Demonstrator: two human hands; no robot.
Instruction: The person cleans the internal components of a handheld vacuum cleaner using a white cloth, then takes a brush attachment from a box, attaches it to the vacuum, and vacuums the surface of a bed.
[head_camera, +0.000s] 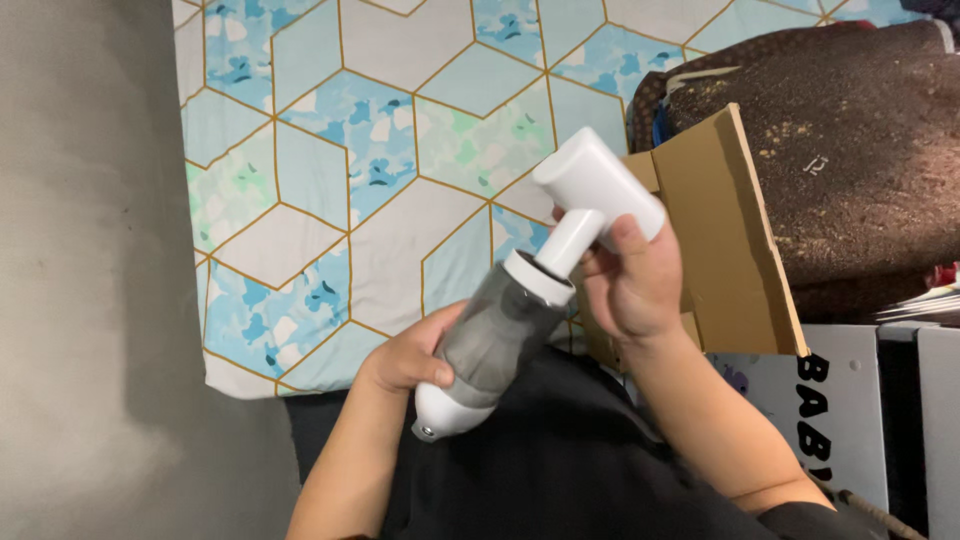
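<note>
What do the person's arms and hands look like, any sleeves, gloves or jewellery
Both arms are bare from what shows of the upper arm down to the hands. The left hand and right hand wear no gloves, and no rings, watch or bracelets show. Dark clothing covers the body between the arms.

The single head camera looks steeply down, close over the person's lap. The patterned mattress (330, 200) fills ten to twelve o'clock, the cardboard box (720, 230) lies at two o'clock.
</note>
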